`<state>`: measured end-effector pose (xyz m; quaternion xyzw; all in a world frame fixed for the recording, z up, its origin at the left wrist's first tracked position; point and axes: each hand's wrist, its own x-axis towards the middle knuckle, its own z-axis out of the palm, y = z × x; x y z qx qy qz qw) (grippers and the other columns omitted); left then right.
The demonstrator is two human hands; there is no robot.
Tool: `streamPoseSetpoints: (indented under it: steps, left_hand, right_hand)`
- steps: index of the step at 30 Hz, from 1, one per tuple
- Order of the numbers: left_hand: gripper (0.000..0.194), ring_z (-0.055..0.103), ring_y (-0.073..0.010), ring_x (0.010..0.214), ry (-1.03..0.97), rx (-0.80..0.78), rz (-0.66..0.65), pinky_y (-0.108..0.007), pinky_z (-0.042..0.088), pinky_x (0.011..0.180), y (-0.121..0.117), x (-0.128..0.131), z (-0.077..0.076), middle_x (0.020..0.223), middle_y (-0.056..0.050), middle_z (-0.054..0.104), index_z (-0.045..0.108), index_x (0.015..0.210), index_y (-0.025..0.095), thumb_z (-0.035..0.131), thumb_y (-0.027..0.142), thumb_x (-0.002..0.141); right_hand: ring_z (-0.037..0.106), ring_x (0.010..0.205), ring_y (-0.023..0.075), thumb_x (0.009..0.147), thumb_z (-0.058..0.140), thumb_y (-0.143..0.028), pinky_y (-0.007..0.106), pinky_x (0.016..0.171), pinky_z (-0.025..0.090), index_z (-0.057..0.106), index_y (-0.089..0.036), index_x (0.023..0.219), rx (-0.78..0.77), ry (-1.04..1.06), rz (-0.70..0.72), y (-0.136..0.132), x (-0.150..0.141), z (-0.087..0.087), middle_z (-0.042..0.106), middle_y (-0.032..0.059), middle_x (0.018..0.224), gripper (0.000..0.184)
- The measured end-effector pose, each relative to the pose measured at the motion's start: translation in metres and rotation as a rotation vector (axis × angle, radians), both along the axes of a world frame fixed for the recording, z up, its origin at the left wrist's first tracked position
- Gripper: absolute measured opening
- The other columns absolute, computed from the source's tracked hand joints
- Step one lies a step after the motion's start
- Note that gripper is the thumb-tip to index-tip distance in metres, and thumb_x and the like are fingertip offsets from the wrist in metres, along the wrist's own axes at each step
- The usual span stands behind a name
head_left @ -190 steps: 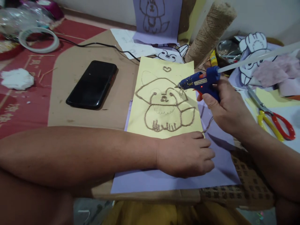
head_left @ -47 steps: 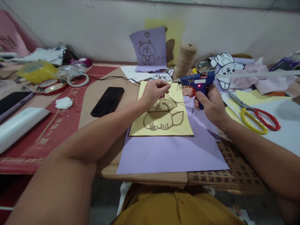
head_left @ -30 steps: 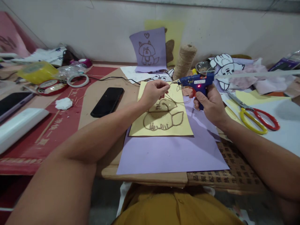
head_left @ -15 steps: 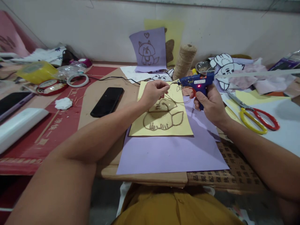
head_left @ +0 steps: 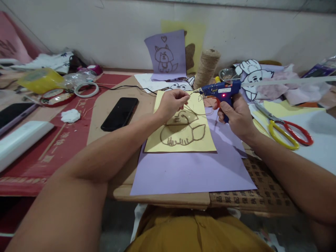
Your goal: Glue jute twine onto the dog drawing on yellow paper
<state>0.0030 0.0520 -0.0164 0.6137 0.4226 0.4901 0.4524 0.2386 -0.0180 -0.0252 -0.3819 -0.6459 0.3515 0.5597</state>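
Observation:
My right hand (head_left: 236,113) is wrapped round the handle of a blue hot glue gun (head_left: 219,91), its red light lit and a long glue stick (head_left: 286,81) jutting out behind. The nozzle points left, close to the fingertips of my left hand (head_left: 174,101). Those fingers pinch a thin strand of twine (head_left: 202,114), which loops loosely over a yellow sheet (head_left: 154,147). On that sheet an animal figure (head_left: 181,134) is outlined in brown twine; my left hand hides its upper part. Beneath lies a larger purple sheet (head_left: 189,175).
Behind stand a twine spool (head_left: 207,68) and a purple card (head_left: 170,52) with a fox-like twine outline. Scissors (head_left: 285,129) with red and yellow handles lie at right, near paper cut-outs (head_left: 254,77). A black phone (head_left: 119,113) and a tape roll (head_left: 86,90) are at left.
Both hands have stayed almost in place. The glue gun has shifted very slightly to the right, and the twine is still pinched in my left hand.

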Motion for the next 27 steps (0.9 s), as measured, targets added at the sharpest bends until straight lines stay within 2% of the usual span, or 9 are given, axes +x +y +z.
streamPoseSetpoints:
  steps: [6, 12, 20, 27]
  left_hand:
    - [0.026, 0.05, -0.0061, 0.049, 0.001, 0.003, -0.007, -0.022, 0.038, 0.049, -0.0012, 0.0002, 0.0001, 0.063, 0.003, 0.065, 0.075, 0.078, 0.018, 0.07, 0.0, 0.097]
    - [0.026, 0.047, -0.0054, 0.048, -0.024, -0.01, -0.008, -0.023, 0.035, 0.048, -0.0023, 0.0009, 0.0015, 0.064, 0.002, 0.066, 0.075, 0.079, 0.017, 0.07, 0.001, 0.098]
    - [0.025, 0.044, -0.0057, 0.049, -0.009, -0.008, -0.008, -0.023, 0.033, 0.049, -0.0019, 0.0007, -0.0002, 0.065, 0.002, 0.066, 0.077, 0.079, 0.019, 0.071, 0.003, 0.097]
    - [0.024, 0.045, -0.0053, 0.049, 0.007, 0.036, -0.005, -0.023, 0.032, 0.048, 0.0036, 0.0004, -0.0053, 0.065, 0.004, 0.066, 0.075, 0.08, 0.017, 0.069, -0.001, 0.095]
  right_hand:
    - [0.05, 0.055, 0.0133, 0.1, 0.078, -0.053, 0.032, 0.045, 0.043, 0.057, -0.033, 0.111, -0.016, -0.037, -0.033, 0.0026, 0.0009, -0.0042, 0.07, 0.0012, 0.094, 0.03]
    - [0.05, 0.056, 0.014, 0.099, 0.078, -0.058, 0.034, 0.045, 0.045, 0.055, -0.035, 0.114, -0.001, -0.024, -0.018, 0.0017, 0.0019, 0.0003, 0.068, 0.0012, 0.095, 0.036]
    - [0.051, 0.059, 0.0152, 0.103, 0.073, -0.057, 0.033, 0.047, 0.042, 0.056, -0.035, 0.118, -0.025, -0.074, -0.02, 0.0024, 0.0051, -0.0045, 0.069, 0.0024, 0.098, 0.031]
    - [0.049, 0.056, 0.0135, 0.095, 0.082, -0.058, 0.031, 0.045, 0.041, 0.056, -0.034, 0.113, -0.052, 0.014, -0.057, -0.0012, -0.0011, 0.0035, 0.069, 0.001, 0.094, 0.041]
